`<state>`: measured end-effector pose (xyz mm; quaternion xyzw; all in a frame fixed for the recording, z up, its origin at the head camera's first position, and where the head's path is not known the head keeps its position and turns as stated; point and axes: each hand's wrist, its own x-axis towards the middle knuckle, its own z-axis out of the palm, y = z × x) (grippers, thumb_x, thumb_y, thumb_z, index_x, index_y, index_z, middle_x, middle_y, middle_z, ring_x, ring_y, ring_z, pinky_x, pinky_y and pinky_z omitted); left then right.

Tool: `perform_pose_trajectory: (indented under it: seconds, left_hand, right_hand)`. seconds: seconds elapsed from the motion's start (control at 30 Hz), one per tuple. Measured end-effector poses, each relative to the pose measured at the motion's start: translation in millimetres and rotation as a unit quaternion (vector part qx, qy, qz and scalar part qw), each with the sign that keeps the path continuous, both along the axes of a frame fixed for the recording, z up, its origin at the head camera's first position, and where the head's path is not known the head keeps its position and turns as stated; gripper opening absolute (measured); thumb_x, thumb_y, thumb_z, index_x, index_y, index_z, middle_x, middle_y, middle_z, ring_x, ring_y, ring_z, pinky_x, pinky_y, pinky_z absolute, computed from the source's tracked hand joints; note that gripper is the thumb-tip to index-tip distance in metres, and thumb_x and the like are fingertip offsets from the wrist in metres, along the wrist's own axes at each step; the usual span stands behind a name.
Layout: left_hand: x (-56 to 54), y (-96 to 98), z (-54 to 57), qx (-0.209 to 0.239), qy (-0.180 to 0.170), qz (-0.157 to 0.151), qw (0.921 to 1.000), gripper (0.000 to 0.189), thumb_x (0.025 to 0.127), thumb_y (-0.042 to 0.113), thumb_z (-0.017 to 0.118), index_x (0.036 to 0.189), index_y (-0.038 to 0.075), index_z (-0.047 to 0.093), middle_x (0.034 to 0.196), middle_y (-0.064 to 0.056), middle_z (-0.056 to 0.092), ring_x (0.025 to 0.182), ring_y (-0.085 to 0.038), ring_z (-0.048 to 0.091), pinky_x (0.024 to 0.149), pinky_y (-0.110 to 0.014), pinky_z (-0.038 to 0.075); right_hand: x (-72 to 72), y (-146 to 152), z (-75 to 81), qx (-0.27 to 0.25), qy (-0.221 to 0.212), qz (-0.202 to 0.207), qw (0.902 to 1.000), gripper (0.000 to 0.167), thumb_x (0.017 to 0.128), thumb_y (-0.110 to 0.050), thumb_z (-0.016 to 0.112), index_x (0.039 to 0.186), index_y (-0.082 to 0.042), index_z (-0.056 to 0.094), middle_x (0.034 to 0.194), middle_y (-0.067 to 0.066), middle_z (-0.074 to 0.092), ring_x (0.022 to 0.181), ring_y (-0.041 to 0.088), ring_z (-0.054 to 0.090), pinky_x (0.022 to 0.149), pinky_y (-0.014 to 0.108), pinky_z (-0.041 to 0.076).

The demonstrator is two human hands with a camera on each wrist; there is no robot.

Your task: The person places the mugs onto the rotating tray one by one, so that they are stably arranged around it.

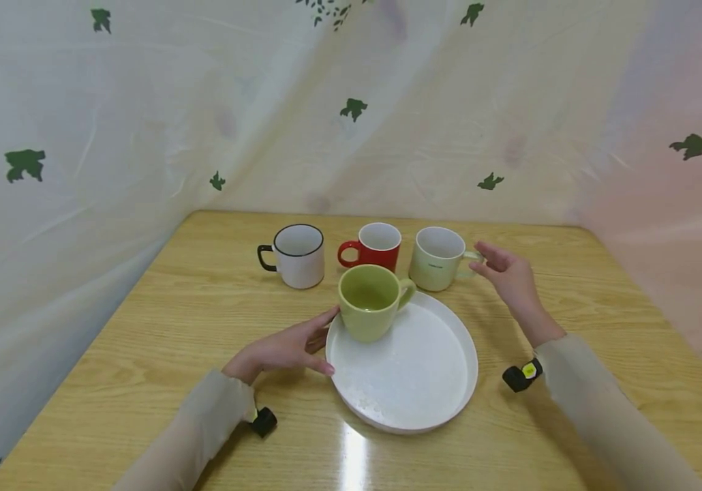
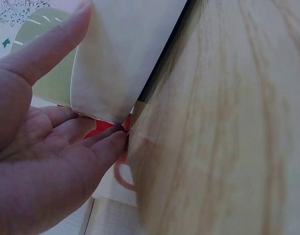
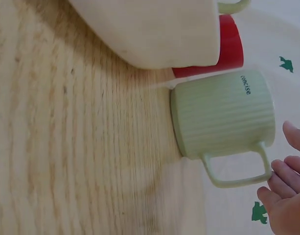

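Observation:
My left hand [image 1: 286,348] spreads its thumb and fingers against the left side of a round white tray [image 1: 412,389]. In the left wrist view, its fingers [image 2: 108,147] are at the tray's outer wall [image 2: 113,63]. A yellow-green mug [image 1: 368,320] stands upright on the tray's far left part, handle to the right. My right hand [image 1: 507,276] reaches to the handle [image 3: 235,183] of a pale green mug [image 3: 228,112] beyond the tray. Its thumb and fingers are apart, with fingertips right at the handle's outer side.
A white mug with a black rim and handle [image 1: 300,269] stands at the back left. Between it and the pale green mug is a red mug [image 1: 382,259], partly hidden by the yellow-green one. A pale curtain [image 1: 265,136] hangs behind the wooden table [image 1: 161,320].

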<state>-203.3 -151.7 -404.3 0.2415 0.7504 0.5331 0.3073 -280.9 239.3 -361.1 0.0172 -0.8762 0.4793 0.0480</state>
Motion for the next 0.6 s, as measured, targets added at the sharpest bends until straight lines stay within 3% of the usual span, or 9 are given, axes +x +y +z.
perform_pose_trajectory:
  seconds: [0.3, 0.6]
  left_hand:
    - [0.8, 0.0, -0.2, 0.001, 0.01, 0.001, 1.0, 0.111, 0.08, 0.016, 0.079, 0.157, 0.017, -0.002, 0.165, -0.005, -0.002, 0.151, -0.032, 0.014, 0.123, -0.044, 0.021]
    - [2.3, 0.6, 1.6, -0.014, 0.001, 0.017, 0.9998, 0.113, 0.077, 0.017, 0.082, 0.157, 0.018, 0.002, 0.165, -0.003, 0.0, 0.151, -0.029, 0.015, 0.123, -0.04, 0.023]
  right_hand:
    - [-16.7, 4, -12.5, -0.031, -0.028, 0.002, 0.9991, 0.062, 0.094, -0.039, 0.061, 0.143, -0.005, 0.045, 0.15, 0.014, 0.044, 0.139, 0.03, 0.042, 0.115, 0.046, 0.037]
    - [-24.6, 2, -18.7, -0.046, -0.052, -0.003, 0.9976, 0.057, 0.095, -0.039, 0.06, 0.14, -0.006, 0.05, 0.146, 0.015, 0.048, 0.134, 0.03, 0.046, 0.115, 0.047, 0.038]
